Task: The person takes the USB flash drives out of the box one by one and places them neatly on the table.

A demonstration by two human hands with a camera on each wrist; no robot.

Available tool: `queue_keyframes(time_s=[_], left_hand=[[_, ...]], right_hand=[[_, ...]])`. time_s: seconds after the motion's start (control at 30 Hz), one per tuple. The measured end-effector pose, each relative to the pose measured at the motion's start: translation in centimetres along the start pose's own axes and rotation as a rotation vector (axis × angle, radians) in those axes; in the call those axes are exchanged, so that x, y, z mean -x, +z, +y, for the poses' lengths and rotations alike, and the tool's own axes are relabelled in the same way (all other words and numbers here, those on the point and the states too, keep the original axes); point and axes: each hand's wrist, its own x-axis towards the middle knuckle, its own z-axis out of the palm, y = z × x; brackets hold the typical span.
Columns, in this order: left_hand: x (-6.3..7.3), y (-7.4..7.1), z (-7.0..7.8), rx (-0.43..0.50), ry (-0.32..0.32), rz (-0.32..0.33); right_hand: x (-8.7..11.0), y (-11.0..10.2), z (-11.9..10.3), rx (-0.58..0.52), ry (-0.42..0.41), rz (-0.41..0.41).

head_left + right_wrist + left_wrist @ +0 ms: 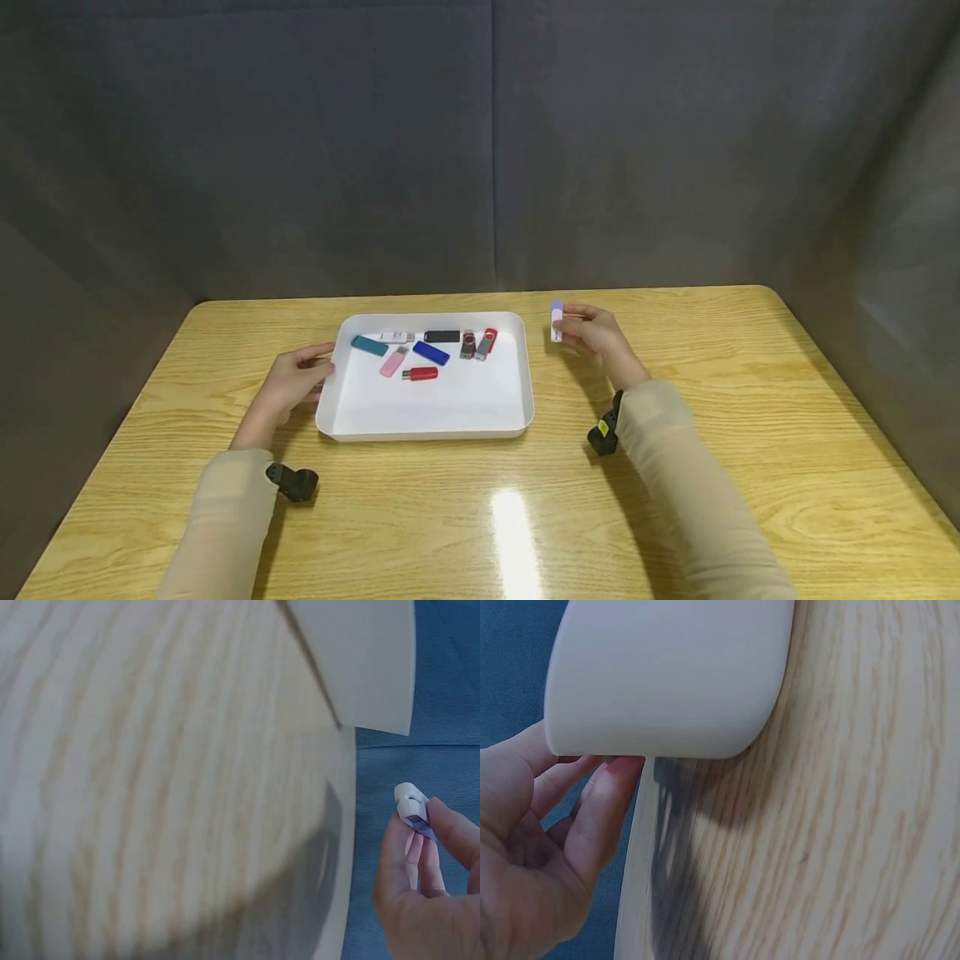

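Observation:
My right hand [596, 333] pinches a white and purple USB flash drive [557, 322] between thumb and fingers, just off the right side of a white tray [427, 417]. In the right wrist view, the white end of the drive [409, 801] sticks out past the fingertips. At the tray's other end, my left hand [294, 379] touches the outside of the left wall with its fingertips and thumb. In the left wrist view, the tray wall [667, 682] stands over those fingers [604, 806] and partly hides their tips.
Several USB flash drives lie toward the back of the tray, among them teal [370, 346], pink [393, 362], blue [431, 353], black [442, 337] and red [422, 373] ones. The wooden table [420, 517] ends at a dark curtain [375, 167].

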Motion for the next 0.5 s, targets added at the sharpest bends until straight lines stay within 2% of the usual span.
queue_keyframes(time_s=[0.27,0.5], left_hand=[[0.1,0.1,0.1,0.002,0.000,-0.004],[0.2,0.0,0.1,-0.001,-0.012,0.011]], right_hand=[[-0.4,-0.5,1.2,0.124,-0.002,-0.016],[-0.8,-0.7,1.7,0.136,0.014,0.009]])
